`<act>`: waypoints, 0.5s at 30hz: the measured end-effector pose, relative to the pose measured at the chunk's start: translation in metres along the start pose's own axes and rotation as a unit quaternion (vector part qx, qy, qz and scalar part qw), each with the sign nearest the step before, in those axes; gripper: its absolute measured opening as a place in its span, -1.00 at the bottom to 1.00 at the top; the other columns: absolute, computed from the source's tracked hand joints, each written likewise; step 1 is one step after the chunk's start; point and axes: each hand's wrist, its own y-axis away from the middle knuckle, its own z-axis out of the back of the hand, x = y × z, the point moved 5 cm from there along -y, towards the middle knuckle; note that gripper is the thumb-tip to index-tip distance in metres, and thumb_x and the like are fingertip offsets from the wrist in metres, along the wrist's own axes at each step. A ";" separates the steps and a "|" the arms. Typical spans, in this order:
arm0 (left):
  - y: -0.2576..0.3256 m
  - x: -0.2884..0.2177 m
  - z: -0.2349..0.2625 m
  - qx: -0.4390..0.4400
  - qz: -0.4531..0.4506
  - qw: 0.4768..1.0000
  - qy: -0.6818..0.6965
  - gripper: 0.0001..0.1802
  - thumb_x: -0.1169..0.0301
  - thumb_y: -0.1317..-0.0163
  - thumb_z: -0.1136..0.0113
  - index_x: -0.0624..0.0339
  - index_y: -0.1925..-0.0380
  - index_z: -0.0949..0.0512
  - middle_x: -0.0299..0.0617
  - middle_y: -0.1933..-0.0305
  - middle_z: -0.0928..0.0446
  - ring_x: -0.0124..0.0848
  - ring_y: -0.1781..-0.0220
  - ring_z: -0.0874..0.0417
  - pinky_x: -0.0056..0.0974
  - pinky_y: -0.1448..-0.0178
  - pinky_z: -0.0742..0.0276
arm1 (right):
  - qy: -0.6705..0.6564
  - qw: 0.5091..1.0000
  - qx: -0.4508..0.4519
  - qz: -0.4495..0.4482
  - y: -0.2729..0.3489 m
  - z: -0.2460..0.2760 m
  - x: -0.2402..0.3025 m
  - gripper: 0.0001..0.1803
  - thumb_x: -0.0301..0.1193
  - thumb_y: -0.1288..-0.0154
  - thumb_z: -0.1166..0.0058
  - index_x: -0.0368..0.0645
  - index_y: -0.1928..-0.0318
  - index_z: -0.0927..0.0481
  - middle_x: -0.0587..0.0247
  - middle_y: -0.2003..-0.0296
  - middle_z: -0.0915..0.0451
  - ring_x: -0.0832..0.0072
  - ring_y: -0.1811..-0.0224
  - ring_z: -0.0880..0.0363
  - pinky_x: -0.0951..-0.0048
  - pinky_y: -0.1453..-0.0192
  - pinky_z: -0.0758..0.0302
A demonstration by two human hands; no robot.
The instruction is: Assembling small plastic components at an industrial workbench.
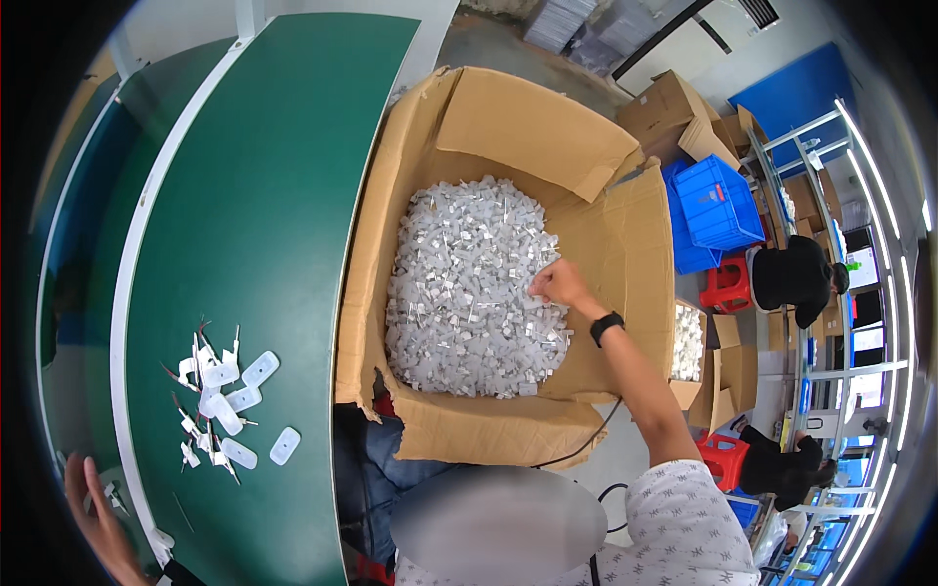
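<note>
My right hand (561,283) reaches into a large open cardboard box (606,244). Its fingers are drawn together at the right side of a heap of small white plastic pieces (469,283); whatever lies between the fingertips is too small to make out. Far to the left, my left hand (95,508) is partly cut off by the rim of the view. Its fingers stretch out, beside a small white piece (115,498) past the table's white edge. On the green table (254,195) lie several translucent oval covers (284,446) and a cluster of white parts with thin wires (200,366).
Behind the box stand blue crates (718,202) and more cardboard cartons (669,112). A smaller carton of white pieces (687,342) is at its right. Two people in black (789,278) sit at a long bench on the right, near red stools (725,285). A black cable (586,444) crosses the box's near flap.
</note>
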 end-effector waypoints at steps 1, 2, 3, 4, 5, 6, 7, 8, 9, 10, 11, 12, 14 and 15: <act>0.007 -0.039 -0.007 0.013 -0.064 0.998 -0.018 -0.47 0.18 -0.50 -0.16 0.41 -0.24 -0.51 0.06 -0.22 -0.58 -0.24 -0.27 -0.56 -0.22 -0.39 -0.37 | -0.176 0.983 0.043 -0.018 0.001 0.009 0.001 -0.84 -0.36 -0.19 -0.43 -0.17 0.28 -0.82 0.18 0.35 -0.78 0.45 0.36 -0.74 0.42 0.27 -0.63; 0.023 -0.076 -0.018 0.026 -0.098 0.993 0.058 -0.54 0.24 -0.53 -0.11 0.41 -0.22 -0.52 0.02 -0.21 -0.60 -0.24 -0.26 -0.57 -0.21 -0.37 -0.39 | -0.178 0.983 0.043 -0.010 0.007 0.018 0.018 -0.84 -0.36 -0.19 -0.43 -0.17 0.28 -0.82 0.18 0.35 -0.78 0.45 0.36 -0.74 0.42 0.27 -0.63; 0.047 -0.118 -0.014 0.032 -0.069 0.991 0.106 -0.60 0.32 -0.52 -0.09 0.38 -0.20 -0.54 -0.01 -0.18 -0.62 -0.24 -0.23 -0.59 -0.21 -0.34 -0.41 | -0.270 0.961 0.061 0.010 0.016 0.022 0.057 -0.78 -0.33 -0.24 -0.42 -0.24 0.23 -0.80 0.25 0.36 -0.75 0.55 0.37 -0.68 0.48 0.27 -0.60; 0.056 -0.150 -0.031 0.077 -0.115 0.982 0.131 -0.64 0.38 -0.48 -0.09 0.35 -0.16 -0.57 -0.02 -0.13 -0.64 -0.25 -0.17 -0.62 -0.22 -0.27 -0.46 | -0.345 0.936 0.068 0.013 0.035 0.036 0.084 -0.71 -0.30 -0.30 -0.41 -0.31 0.17 -0.78 0.31 0.38 -0.71 0.66 0.38 -0.62 0.55 0.28 -0.58; 0.071 -0.185 -0.038 0.100 -0.169 0.970 0.140 -0.65 0.43 -0.40 -0.14 0.33 -0.13 -0.58 -0.04 -0.09 -0.65 -0.28 -0.11 -0.64 -0.24 -0.20 -0.49 | -0.369 0.927 0.061 0.033 0.054 0.048 0.111 -0.73 -0.32 -0.29 -0.40 -0.31 0.17 -0.77 0.28 0.32 -0.71 0.64 0.35 -0.62 0.56 0.24 -0.58; 0.086 -0.207 -0.046 0.117 -0.205 0.948 0.214 -0.65 0.45 -0.30 -0.21 0.33 -0.06 -0.61 -0.03 -0.06 -0.66 -0.29 -0.06 -0.66 -0.25 -0.09 -0.54 | -0.395 0.915 0.058 0.056 0.073 0.055 0.139 -0.74 -0.34 -0.29 -0.40 -0.31 0.17 -0.76 0.26 0.26 -0.71 0.63 0.32 -0.62 0.56 0.20 -0.58; 0.098 -0.222 -0.054 0.188 -0.196 0.927 0.260 -0.65 0.44 -0.23 -0.27 0.34 -0.02 -0.64 -0.01 -0.03 -0.66 -0.28 -0.01 -0.68 -0.26 -0.01 -0.58 | -0.451 0.883 0.069 0.115 0.093 0.060 0.171 -0.78 -0.39 -0.29 -0.39 -0.30 0.17 -0.75 0.25 0.21 -0.71 0.62 0.28 -0.62 0.55 0.20 -0.58; 0.108 -0.242 -0.056 0.230 -0.234 0.906 0.269 -0.64 0.45 -0.19 -0.30 0.35 0.00 -0.65 0.01 0.00 -0.67 -0.25 0.04 -0.71 -0.24 0.04 -0.62 | -0.503 0.843 0.082 0.173 0.112 0.064 0.204 -0.82 -0.43 -0.29 -0.38 -0.29 0.18 -0.75 0.23 0.16 -0.71 0.60 0.24 -0.63 0.53 0.20 -0.59; 0.118 -0.245 -0.064 0.235 -0.264 0.889 0.292 -0.60 0.48 -0.17 -0.32 0.36 -0.03 -0.63 0.02 0.02 -0.67 -0.22 0.05 -0.73 -0.22 0.04 -0.66 | -0.522 0.817 0.122 0.214 0.132 0.064 0.236 -0.85 -0.45 -0.30 -0.36 -0.28 0.19 -0.74 0.21 0.10 -0.69 0.59 0.21 -0.63 0.52 0.21 -0.59; 0.123 -0.258 -0.086 0.271 -0.266 0.857 0.348 -0.53 0.51 -0.14 -0.45 0.36 -0.09 -0.61 0.07 -0.07 -0.66 -0.19 0.09 -0.74 -0.22 0.04 -0.69 | -0.532 0.800 0.145 0.237 0.148 0.066 0.250 -0.87 -0.48 -0.31 -0.35 -0.27 0.20 -0.73 0.19 0.05 -0.67 0.59 0.17 -0.63 0.52 0.21 -0.58; 0.128 -0.270 -0.089 0.280 -0.262 0.848 0.365 -0.52 0.56 -0.13 -0.44 0.37 -0.09 -0.60 0.07 -0.06 -0.66 -0.22 0.08 -0.75 -0.24 0.04 -0.72 | -0.535 0.794 0.152 0.246 0.160 0.063 0.267 -0.87 -0.48 -0.31 -0.35 -0.27 0.20 -0.73 0.19 0.05 -0.67 0.59 0.17 -0.63 0.52 0.21 -0.58; 0.132 -0.277 -0.090 0.289 -0.258 0.832 0.396 -0.51 0.56 -0.13 -0.45 0.35 -0.10 -0.60 0.06 -0.06 -0.66 -0.24 0.07 -0.75 -0.25 0.07 -0.74 | -0.521 0.784 0.167 0.292 0.171 0.060 0.289 -0.88 -0.48 -0.30 -0.36 -0.26 0.20 -0.73 0.17 0.03 -0.67 0.60 0.19 -0.63 0.53 0.21 -0.58; 0.136 -0.282 -0.090 0.306 -0.248 0.819 0.417 -0.63 0.57 -0.18 -0.42 0.39 -0.01 -0.63 0.03 0.04 -0.68 -0.33 0.16 -0.75 -0.32 0.18 -0.74 | -0.510 0.764 0.189 0.347 0.185 0.054 0.317 -0.88 -0.48 -0.30 -0.36 -0.26 0.21 -0.73 0.15 0.02 -0.66 0.61 0.21 -0.64 0.55 0.20 -0.58; 0.136 -0.280 -0.090 0.327 -0.241 0.815 0.414 -0.67 0.57 -0.21 -0.41 0.41 0.02 -0.65 0.01 0.09 -0.69 -0.36 0.20 -0.75 -0.35 0.22 -0.74 | -0.513 0.759 0.223 0.333 0.189 0.048 0.327 -0.85 -0.49 -0.29 -0.37 -0.26 0.16 -0.72 0.14 -0.01 -0.65 0.62 0.24 -0.64 0.57 0.20 -0.57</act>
